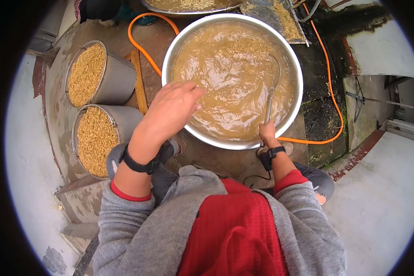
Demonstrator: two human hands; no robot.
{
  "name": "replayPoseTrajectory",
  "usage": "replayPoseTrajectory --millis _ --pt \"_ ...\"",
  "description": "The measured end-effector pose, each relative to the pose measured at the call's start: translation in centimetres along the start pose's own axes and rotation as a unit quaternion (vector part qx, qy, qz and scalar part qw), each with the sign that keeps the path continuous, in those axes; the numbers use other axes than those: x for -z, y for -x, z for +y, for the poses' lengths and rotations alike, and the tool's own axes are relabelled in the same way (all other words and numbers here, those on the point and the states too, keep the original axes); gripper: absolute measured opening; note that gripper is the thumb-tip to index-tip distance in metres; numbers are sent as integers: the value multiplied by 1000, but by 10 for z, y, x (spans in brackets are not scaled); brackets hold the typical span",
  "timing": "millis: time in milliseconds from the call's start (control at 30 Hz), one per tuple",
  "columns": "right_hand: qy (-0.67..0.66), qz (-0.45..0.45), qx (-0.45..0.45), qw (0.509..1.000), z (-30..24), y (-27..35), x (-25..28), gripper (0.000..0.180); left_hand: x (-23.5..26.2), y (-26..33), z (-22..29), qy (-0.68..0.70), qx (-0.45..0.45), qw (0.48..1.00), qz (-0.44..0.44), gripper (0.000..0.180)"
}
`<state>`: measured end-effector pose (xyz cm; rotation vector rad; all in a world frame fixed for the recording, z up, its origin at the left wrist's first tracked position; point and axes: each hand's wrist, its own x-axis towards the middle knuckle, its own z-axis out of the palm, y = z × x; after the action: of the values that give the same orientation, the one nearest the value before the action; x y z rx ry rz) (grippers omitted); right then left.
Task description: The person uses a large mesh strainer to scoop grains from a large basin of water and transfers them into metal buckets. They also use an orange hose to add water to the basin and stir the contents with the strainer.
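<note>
A wide metal basin (pixel 301 87) holds murky brown water (pixel 216 78) with grain floating in it, thickest toward the far side. My right hand (pixel 267 132) is closed around the near end of a long metal tool with a hooked end (pixel 269 103), at the basin's near right rim. The tool slants into the basin and its far end curves over; whether anything is attached under the water I cannot tell. My left hand (pixel 177 103) is raised over the left rim, palm down, fingers loosely bent and holding nothing I can see.
Two metal buckets (pixel 119 79) of grain lean on the left, beside a wooden strip (pixel 138 83). An orange hose (pixel 329 78) runs around the basin. Beyond it are another basin (pixel 193 13) and a sheet with grain (pixel 280 20). A person's dark clothing (pixel 99 8) shows at upper left.
</note>
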<state>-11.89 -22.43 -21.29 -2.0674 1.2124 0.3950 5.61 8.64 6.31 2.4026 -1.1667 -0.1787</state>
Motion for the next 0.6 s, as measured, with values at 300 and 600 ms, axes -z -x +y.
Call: replayPoseTrajectory --millis 300,600 --pt "-472 -361 -118 796 -49 28 -24 19 -3 -8 0 -17 43 996 -81 35" --pt "-492 -378 -47 783 -60 83 27 15 -9 -11 -6 -12 49 995 -86 28"
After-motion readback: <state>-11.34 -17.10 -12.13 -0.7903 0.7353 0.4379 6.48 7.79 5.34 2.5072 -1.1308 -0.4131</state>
